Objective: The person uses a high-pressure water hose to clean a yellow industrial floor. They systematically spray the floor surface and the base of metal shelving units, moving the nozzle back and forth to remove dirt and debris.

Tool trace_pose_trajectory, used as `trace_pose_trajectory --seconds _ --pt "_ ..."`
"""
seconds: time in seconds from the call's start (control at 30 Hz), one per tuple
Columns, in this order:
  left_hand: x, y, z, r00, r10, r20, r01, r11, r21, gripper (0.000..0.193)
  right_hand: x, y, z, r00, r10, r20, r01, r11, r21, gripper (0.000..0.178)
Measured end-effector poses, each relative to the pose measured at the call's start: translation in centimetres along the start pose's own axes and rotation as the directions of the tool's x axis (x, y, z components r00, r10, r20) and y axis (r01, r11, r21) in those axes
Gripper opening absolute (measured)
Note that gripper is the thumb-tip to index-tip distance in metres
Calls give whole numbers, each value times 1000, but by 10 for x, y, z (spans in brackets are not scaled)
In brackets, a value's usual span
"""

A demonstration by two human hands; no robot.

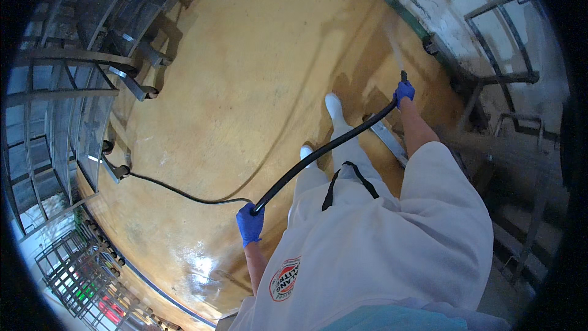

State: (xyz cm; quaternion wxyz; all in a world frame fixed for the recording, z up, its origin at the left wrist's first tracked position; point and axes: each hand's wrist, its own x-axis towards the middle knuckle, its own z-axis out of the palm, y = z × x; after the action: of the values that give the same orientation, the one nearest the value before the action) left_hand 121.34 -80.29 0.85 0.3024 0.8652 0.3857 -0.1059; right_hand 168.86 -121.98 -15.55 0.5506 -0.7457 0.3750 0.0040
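A black hose (324,150) runs slantwise across the front of my white clothes, from lower left to upper right. My left hand (250,224), in a blue glove, is closed around it low on the left. From there a thinner length of hose trails over the floor to the left. At the other end, my blue-gloved right hand (404,93) grips the hose just below its dark nozzle (403,76). A pale spray (394,43) leaves the nozzle toward the foot of the wall at the upper right.
Wheeled metal racks (73,95) line the left side. More racks (79,276) stand at the lower left. Metal frames (502,76) lean along the stained white wall (450,0) on the right. The yellowish floor (233,67) looks wet in places. A metal bar (387,138) lies beside my boots.
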Motion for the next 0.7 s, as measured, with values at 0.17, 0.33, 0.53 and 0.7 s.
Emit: trace_pose_trajectory --seconds 0.17,0.33,0.53,0.7 --pt "27 52 5 1000 2 -30 -2 1000 9 19 38 -30 20 994 23 108 -28 998 49 18" --pt "57 109 18 998 40 -46 -40 999 6 17 93 -75 35 975 42 220 -71 989 128 29" --pt "101 179 29 999 30 45 -32 999 41 16 160 -153 63 954 -31 299 6 996 84 41" --pt "130 227 38 998 34 55 -36 999 32 17 205 -214 96 916 -60 397 45 998 46 41"
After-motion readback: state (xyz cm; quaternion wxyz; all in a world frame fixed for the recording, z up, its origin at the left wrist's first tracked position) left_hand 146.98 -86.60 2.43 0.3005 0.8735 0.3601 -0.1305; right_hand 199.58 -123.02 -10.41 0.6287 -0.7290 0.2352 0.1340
